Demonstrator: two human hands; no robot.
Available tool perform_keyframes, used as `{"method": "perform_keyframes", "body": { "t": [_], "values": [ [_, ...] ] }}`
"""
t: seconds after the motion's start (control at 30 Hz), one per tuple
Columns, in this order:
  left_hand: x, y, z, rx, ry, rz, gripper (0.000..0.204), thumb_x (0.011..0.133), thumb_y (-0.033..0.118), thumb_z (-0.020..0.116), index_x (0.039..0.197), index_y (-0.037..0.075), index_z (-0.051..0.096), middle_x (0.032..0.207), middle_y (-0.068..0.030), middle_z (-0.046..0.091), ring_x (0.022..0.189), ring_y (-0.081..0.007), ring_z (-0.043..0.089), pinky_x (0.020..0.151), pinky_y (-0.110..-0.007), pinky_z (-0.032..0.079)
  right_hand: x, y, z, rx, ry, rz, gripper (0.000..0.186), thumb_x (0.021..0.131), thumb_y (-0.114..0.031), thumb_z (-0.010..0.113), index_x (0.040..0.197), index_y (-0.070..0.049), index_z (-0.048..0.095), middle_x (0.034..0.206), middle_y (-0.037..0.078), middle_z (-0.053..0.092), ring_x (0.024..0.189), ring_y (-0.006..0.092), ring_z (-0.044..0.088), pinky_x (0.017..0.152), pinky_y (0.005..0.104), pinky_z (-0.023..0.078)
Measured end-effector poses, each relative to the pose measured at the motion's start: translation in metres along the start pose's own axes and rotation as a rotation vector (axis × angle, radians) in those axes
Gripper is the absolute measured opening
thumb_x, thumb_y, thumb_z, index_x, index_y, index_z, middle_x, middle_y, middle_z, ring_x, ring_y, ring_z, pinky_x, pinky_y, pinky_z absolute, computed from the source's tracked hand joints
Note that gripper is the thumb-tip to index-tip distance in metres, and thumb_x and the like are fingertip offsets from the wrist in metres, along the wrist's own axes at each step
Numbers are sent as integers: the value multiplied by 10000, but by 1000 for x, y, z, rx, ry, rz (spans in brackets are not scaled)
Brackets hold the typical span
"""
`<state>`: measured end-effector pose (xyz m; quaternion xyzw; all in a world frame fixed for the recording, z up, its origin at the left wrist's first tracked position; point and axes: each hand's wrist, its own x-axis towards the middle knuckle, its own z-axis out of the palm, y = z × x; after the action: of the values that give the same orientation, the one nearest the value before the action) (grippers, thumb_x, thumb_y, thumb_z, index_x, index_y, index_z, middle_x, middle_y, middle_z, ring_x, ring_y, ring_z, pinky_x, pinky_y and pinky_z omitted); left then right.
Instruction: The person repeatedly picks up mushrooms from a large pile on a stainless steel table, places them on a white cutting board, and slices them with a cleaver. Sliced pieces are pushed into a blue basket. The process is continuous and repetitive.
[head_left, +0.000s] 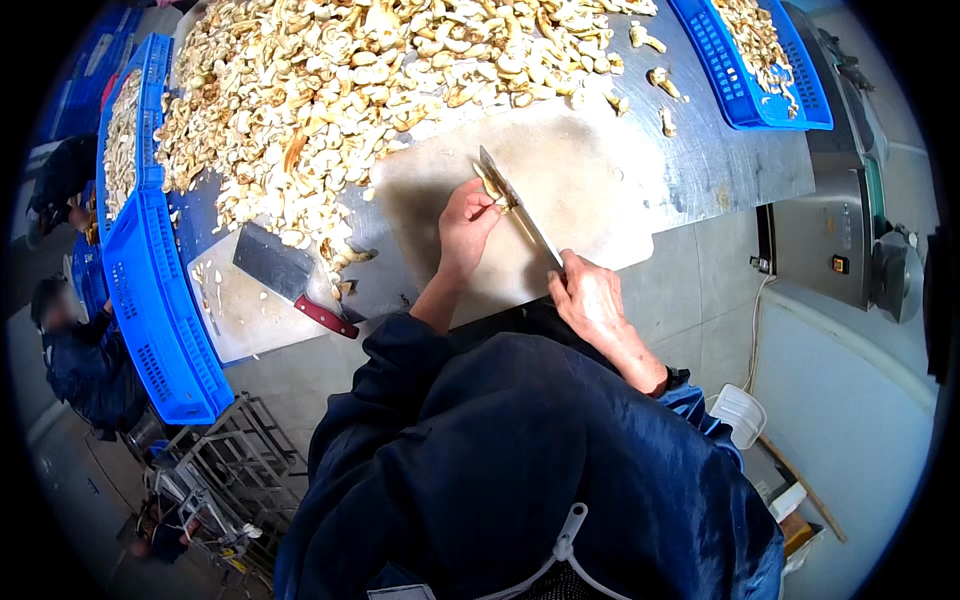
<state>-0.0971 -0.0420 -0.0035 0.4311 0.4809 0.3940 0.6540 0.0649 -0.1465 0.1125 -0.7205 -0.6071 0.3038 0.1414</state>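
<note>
My right hand (595, 302) is closed around the handle of a long knife (536, 230), whose blade slants up and to the left over a white cutting board (590, 190). At the blade's side, my left hand (466, 230) pinches a small pale mushroom (490, 186) between thumb and fingers. The blade lies against or very close to this mushroom; exact contact is hard to make out. Just beyond the board spreads a large heap of cream and brown mushrooms (330, 95). Several loose mushrooms (664, 84) lie to the right of the heap on the metal table (725, 178).
A cleaver (275, 262) with a red handle rests partly on a second white board (236, 312) to the left. Blue crates (165, 300) stand along the left edge; another blue crate (731, 90) with mushrooms sits at the far right. A person (82, 360) is beyond the left crates.
</note>
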Motion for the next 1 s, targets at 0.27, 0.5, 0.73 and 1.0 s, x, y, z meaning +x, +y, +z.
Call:
{"method": "perform_keyframes", "body": {
  "t": [0.27, 0.5, 0.73, 1.0],
  "values": [
    [1, -4, 2, -57, 6, 101, 431, 828, -104, 559, 1239, 13, 508, 842, -34, 606, 723, -80, 554, 629, -208, 449, 0, -20, -24, 73, 37, -16, 187, 866, -164, 580, 859, 10, 511, 699, 201, 594, 647, 408, 595, 601, 460, 467],
    [-3, 13, 12, -164, 5, 90, 440, 824, -91, 585, 1243, 9, 501, 820, -35, 615, 706, -80, 559, 628, -209, 453, 4, -19, -22, 74, 5, -11, 186, 860, -153, 573, 898, 26, 539, 696, 232, 601, 658, 433, 596, 612, 477, 469],
    [0, -2, 9, -56, 43, 62, 427, 816, -99, 592, 1226, -34, 494, 830, -34, 610, 729, -75, 567, 642, -206, 461, 17, -22, -16, -6, -32, -45, 171, 870, -140, 551, 861, 19, 487, 672, 238, 592, 646, 435, 598, 618, 492, 477],
    [2, -2, 12, -25, 85, 12, 422, 828, -44, 651, 1222, -55, 500, 836, -26, 618, 750, -69, 573, 651, -198, 460, 24, -22, -6, -56, -35, -63, 151, 871, -116, 535, 874, 24, 478, 659, 231, 592, 635, 435, 594, 607, 488, 478]
  ]
}}
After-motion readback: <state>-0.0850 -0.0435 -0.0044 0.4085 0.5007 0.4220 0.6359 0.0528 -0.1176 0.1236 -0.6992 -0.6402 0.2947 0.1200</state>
